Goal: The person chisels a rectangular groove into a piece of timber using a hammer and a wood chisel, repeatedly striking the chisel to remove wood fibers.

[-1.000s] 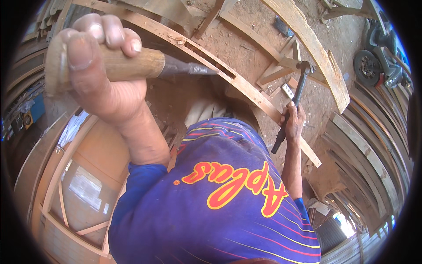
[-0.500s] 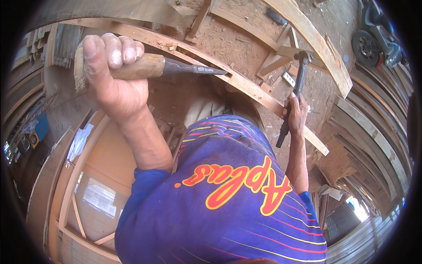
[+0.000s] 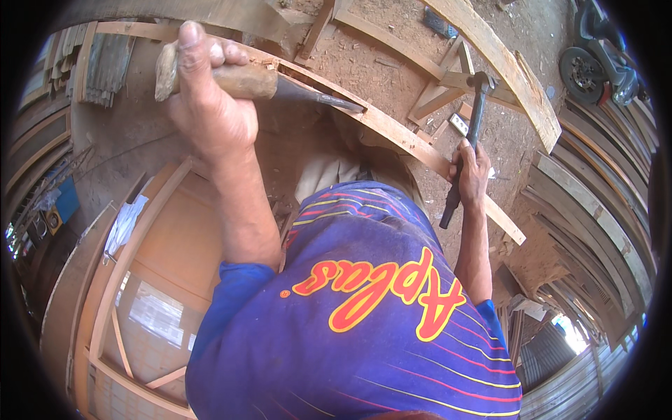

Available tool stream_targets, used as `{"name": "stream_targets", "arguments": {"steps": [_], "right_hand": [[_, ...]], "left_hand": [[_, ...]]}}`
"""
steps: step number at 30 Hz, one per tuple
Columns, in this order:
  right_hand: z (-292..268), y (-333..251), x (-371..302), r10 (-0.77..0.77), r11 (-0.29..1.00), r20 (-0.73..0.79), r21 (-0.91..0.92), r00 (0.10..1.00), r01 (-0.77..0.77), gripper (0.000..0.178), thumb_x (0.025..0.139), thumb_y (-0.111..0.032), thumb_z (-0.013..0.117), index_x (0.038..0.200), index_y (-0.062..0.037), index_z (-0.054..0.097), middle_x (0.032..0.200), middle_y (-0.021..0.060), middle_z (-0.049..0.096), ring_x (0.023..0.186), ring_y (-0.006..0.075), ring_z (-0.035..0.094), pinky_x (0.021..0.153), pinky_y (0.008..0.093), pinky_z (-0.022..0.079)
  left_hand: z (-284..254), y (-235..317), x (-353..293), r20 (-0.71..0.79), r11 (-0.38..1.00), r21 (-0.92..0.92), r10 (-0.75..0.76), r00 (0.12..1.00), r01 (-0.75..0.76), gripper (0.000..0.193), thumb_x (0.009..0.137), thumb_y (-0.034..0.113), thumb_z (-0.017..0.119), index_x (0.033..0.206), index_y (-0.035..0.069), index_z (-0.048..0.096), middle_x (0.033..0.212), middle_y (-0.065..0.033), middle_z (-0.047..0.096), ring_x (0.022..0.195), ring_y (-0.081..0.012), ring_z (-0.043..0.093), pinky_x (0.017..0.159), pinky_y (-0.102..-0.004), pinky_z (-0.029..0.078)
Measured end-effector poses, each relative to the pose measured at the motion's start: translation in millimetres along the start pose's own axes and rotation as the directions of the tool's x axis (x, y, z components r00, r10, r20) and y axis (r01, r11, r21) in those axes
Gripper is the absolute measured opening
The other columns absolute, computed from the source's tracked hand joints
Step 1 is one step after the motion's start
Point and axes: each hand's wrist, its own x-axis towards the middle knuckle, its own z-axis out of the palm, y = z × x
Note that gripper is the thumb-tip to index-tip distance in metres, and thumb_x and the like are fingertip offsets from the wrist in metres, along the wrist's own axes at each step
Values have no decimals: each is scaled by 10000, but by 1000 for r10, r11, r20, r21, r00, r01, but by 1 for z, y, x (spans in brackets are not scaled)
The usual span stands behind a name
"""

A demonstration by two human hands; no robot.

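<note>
My left hand point(image 3: 213, 98) is wrapped round the wooden handle of a chisel point(image 3: 297, 92), its thumb pointing up past the handle's end. The dark blade slants right, and its tip meets a slot in a long wooden beam point(image 3: 413, 143). Wood chips lie on the beam to the left of the blade. On the right, my right hand point(image 3: 472, 168) grips the dark handle of a hammer point(image 3: 479, 112), whose head points away from me. The hammer stands apart from the chisel, with its lower handle sticking out below my fist.
Beyond the beam, a wide curved plank point(image 3: 500, 63) and wooden braces stand over the dirt floor. A white power strip point(image 3: 458, 124) lies near the hammer. Stacked boards point(image 3: 588, 217) fill the right side, and a motorcycle point(image 3: 595, 66) is parked at far right. A framed panel point(image 3: 164, 266) leans at left.
My left hand has shifted right and tilted the chisel more steeply, its tip staying at the beam's slot. My right hand and the hammer have barely moved.
</note>
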Motion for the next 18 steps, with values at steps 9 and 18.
{"name": "stream_targets", "arguments": {"steps": [9, 18], "right_hand": [[1, -2, -2, -35, 998, 25, -53, 999, 37, 293, 1023, -312, 561, 864, -66, 554, 641, 6, 536, 469, 96, 539, 426, 263, 428], [-2, 2, -5, -106, 990, 70, -83, 992, 112, 269, 1024, -294, 586, 874, -73, 549, 637, -7, 528, 465, 75, 511, 416, 240, 410]], "left_hand": [[44, 10, -39, 118, 989, 90, 104, 987, -115, 222, 919, 187, 781, 957, 36, 622, 785, -50, 592, 747, -167, 603, 674, -339, 513], [-11, -29, 45, 52, 986, -90, -137, 989, 141, 304, 911, 282, 793, 964, 118, 542, 708, 15, 508, 646, -119, 533, 606, -324, 491]]}}
